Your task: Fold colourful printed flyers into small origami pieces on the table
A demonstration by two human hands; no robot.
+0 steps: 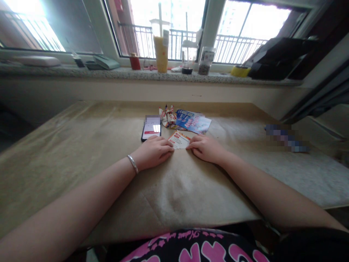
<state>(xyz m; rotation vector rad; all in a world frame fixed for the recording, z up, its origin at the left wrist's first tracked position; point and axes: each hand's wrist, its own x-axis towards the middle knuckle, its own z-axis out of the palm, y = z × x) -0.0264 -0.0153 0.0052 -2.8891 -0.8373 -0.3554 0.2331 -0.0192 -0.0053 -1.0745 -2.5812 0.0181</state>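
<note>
A small printed card [179, 141], white with red and orange print, lies on the table between my two hands. My left hand [155, 151], with a silver bangle at the wrist, has its fingers closed at the card's left edge. At the opposite edge, the fingers of my right hand [205, 148] pinch the card. Just beyond my left hand rests a phone [151, 128] with its screen lit. Behind the card are crumpled wrappers [167, 117] and a fanned stack of blue printed cards [193, 120].
A beige cloth [109, 145] covers the table. Toward the right lies a blurred blue item [286, 138]. Along the windowsill [117, 74] stand a tall yellow drink cup [160, 52], a red container [134, 61], a clear cup [187, 60] and a black object [272, 60].
</note>
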